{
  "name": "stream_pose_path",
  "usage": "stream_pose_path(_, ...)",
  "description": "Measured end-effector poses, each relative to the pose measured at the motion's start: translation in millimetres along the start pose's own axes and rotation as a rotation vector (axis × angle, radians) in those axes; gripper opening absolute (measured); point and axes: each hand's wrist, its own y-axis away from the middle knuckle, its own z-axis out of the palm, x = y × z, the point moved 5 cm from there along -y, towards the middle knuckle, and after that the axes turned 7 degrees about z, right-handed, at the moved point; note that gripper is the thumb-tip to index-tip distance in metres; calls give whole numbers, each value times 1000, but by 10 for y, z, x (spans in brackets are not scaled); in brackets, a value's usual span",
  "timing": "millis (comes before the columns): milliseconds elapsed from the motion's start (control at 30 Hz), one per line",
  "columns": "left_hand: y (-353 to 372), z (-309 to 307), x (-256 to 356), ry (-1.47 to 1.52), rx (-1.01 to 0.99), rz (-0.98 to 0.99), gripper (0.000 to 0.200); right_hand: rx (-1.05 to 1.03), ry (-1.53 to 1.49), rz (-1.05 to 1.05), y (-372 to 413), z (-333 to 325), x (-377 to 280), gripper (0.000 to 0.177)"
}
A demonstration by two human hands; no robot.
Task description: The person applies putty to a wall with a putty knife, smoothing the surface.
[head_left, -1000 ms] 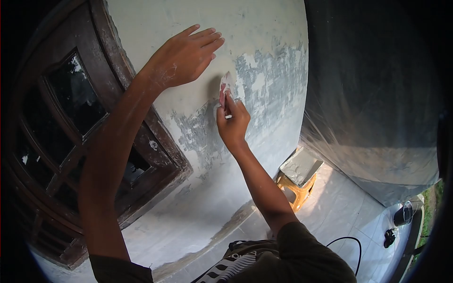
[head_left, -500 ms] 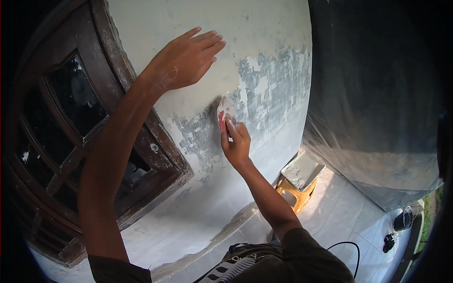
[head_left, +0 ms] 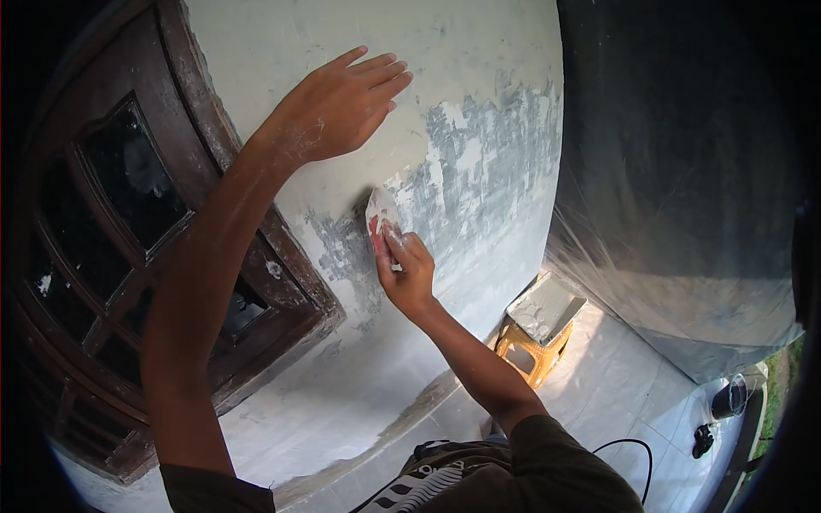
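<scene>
My left hand point(head_left: 346, 103), fingers stretched out, lies against the upper part of the pale wall point(head_left: 325, 192), holding nothing. Lower down, my right hand point(head_left: 409, 278) grips a putty knife point(head_left: 381, 208) smeared with white, with some red showing near my fingers. Its blade end is at the wall, by the left part of a rough grey patch point(head_left: 487, 162) streaked with white filler. My fingers partly cover the tool, and its handle is mostly hidden.
On the left is a dark wooden window frame point(head_left: 192, 77) with glass panes. A tray point(head_left: 566, 323) of pale paste sits on a yellow stool point(head_left: 537, 359). Plastic sheeting point(head_left: 676, 197) hangs at right. A dark bucket point(head_left: 729, 398) and a black cable point(head_left: 647, 453) are lower right.
My right hand and the putty knife have moved left and slightly down along the wall. My left hand stays nearly where it was.
</scene>
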Motion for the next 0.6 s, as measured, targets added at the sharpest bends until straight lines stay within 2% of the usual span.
stream_pose_path(100,24,-5,-3,22,-3,-13,39,159,33,70,-626,-172,158,48)
stream_pose_path(167,26,-13,4,15,-15,-12,39,184,109,124,-923,-136,368,47)
stream_pose_path(233,15,-3,20,10,-22,-9,39,175,148,153,-970,-52,393,46)
stream_pose_path(300,-3,3,19,20,-21,-23,39,16,222,197,-812,144,327,45)
stream_pose_path(367,-39,-2,26,16,-14,-18,39,-6,115,133,-425,293,76,43)
stream_pose_path(433,-63,-28,28,10,-13,-14,39,43,71,-110,-119,274,-286,46)
stream_pose_path(467,-73,-54,28,23,-3,-15,38,45,68,-110,-141,251,-311,46)
stream_pose_path(533,-42,-72,19,41,-3,-21,38,54,-40,-3,-191,90,-319,46)
stream_pose_path(567,-23,-75,13,18,3,-16,38,88,17,58,-346,28,-190,45)
stream_pose_path(600,0,-72,23,-1,7,-10,38,65,10,210,-553,-59,-99,39)
